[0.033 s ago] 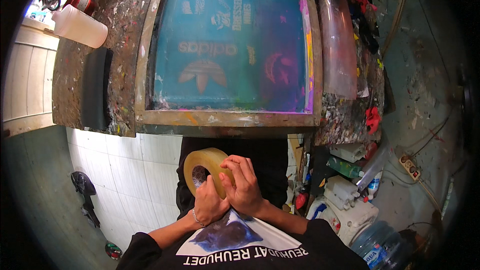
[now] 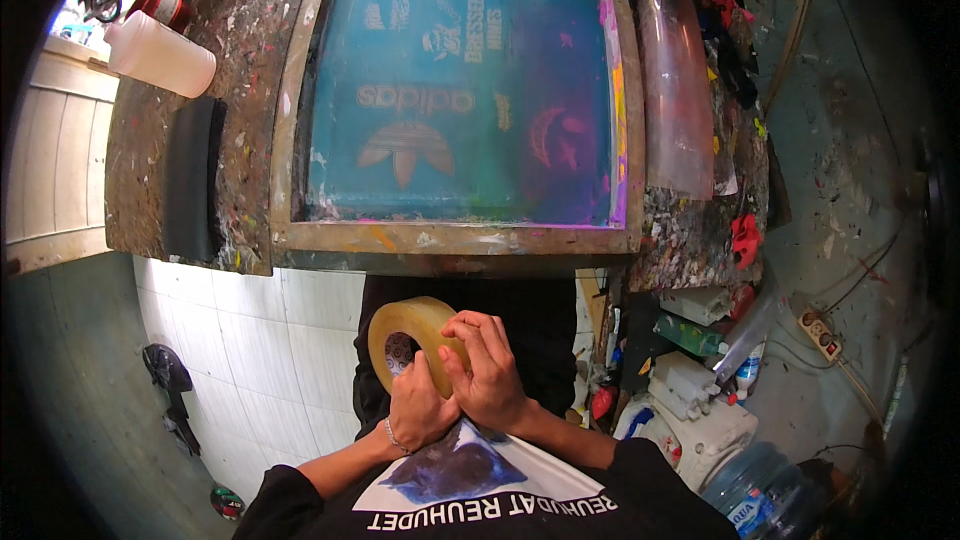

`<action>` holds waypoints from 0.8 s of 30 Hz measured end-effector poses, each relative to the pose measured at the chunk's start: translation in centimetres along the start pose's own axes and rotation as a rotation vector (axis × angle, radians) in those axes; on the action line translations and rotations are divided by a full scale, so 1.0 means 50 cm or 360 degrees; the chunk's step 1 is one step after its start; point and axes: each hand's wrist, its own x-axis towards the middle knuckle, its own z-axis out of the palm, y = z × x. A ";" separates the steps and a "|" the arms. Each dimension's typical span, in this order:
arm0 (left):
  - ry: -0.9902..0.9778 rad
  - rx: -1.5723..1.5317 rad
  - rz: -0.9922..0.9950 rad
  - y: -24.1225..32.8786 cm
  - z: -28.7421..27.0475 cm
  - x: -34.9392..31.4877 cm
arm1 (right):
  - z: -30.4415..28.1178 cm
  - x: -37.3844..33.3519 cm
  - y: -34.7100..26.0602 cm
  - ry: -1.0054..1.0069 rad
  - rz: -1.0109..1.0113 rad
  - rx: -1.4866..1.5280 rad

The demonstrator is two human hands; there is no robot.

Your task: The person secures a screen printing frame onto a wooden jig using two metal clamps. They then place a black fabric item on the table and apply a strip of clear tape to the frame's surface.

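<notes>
A wide roll of clear, yellowish packing tape (image 2: 388, 325) is held upright in front of my body, below the table's front edge. My left hand (image 2: 422, 408) grips its lower part, with the thumb reaching into the printed core. My right hand (image 2: 492, 375) presses its thumb and curled fingers against the roll's right side. Both wrists almost meet under the roll, and the tape's free end cannot be made out. Beyond the hands, a wooden-framed printing screen (image 2: 450, 165) with blue-green mesh and pale stencil shapes lies on the paint-spattered table (image 2: 245, 140).
On the table's left are a black flat bar (image 2: 190, 180), a whitish bottle (image 2: 160, 52) and a red can (image 2: 160, 5). A clear plastic roll (image 2: 675, 90) lies right of the screen. Containers, a large water bottle (image 2: 760, 490) and a power strip (image 2: 820, 335) are at the lower right.
</notes>
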 end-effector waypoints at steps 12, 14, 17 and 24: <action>-0.0055 -0.0060 -0.0029 0.012 -0.009 0.013 | -0.004 0.000 0.009 -0.0018 -0.0007 0.0028; -0.0068 -0.0004 -0.0049 0.008 -0.007 0.015 | -0.002 0.005 0.007 0.0032 -0.0007 0.0035; -0.0087 0.0000 -0.0077 0.009 -0.006 0.017 | -0.002 0.007 0.009 0.0013 -0.0003 0.0018; -0.0128 0.0052 -0.0100 0.003 -0.005 0.014 | -0.008 0.008 0.018 -0.0070 -0.0028 0.0013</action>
